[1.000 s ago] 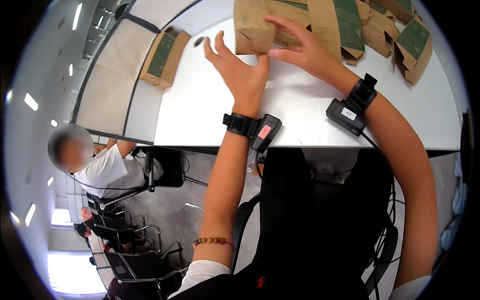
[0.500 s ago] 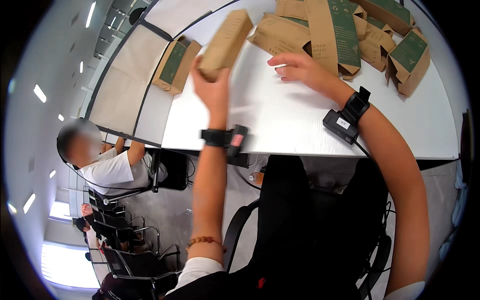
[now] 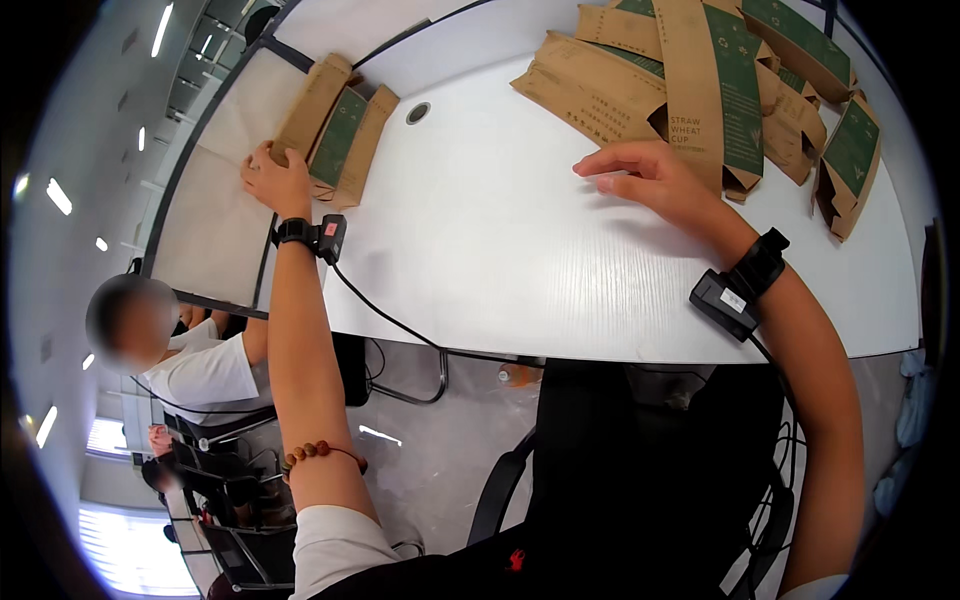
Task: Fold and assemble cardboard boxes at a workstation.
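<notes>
Nearest, the right hand [image 3: 655,178] rests on the white table [image 3: 500,260], fingers loosely spread and gripping nothing, fingertips pointing left; just beyond them lies a heap of flat brown-and-green cartons [image 3: 700,80], close enough to draw from. Farther off, the left hand [image 3: 278,180] reaches to the table's left edge, fingers curled around the near end of a flat brown carton [image 3: 312,105], apparently laying it beside a second carton [image 3: 352,145] just right of the fingers, so the two lie side by side.
</notes>
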The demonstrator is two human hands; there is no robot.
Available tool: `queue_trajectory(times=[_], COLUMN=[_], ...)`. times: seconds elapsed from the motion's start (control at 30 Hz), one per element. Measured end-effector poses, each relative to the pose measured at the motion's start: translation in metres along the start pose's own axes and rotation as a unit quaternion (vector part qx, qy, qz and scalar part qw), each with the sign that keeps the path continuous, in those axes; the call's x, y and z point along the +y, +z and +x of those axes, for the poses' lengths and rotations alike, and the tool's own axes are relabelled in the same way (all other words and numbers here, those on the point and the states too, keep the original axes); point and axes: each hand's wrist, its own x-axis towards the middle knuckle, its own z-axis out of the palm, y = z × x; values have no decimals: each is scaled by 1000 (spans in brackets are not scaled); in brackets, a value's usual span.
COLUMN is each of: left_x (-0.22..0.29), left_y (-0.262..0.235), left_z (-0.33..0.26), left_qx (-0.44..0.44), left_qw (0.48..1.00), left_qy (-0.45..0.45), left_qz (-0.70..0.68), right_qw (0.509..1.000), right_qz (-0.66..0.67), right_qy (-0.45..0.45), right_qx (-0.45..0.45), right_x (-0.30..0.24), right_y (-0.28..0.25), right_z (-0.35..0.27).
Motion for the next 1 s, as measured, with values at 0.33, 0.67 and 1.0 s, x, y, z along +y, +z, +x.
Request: queue_trajectory(times=[0.33, 0.67, 1.0], left_x=[46, -2, -12], left_y=[-9, 42, 52], left_z=[-70, -107, -113], left_qx=[-8, -271, -161], left_qw=[994, 798, 881], left_qy=[96, -386, -370], left_qz=[-48, -376, -245], right_qw=[1000, 1000, 999], right_qz=[-9, -7, -18], right_qy=[-22, -20, -26], right_qx=[-4, -2, -2], right_x=[7, 9, 8], right_y=[-3, -6, -2], right_z=[-2, -2, 2])
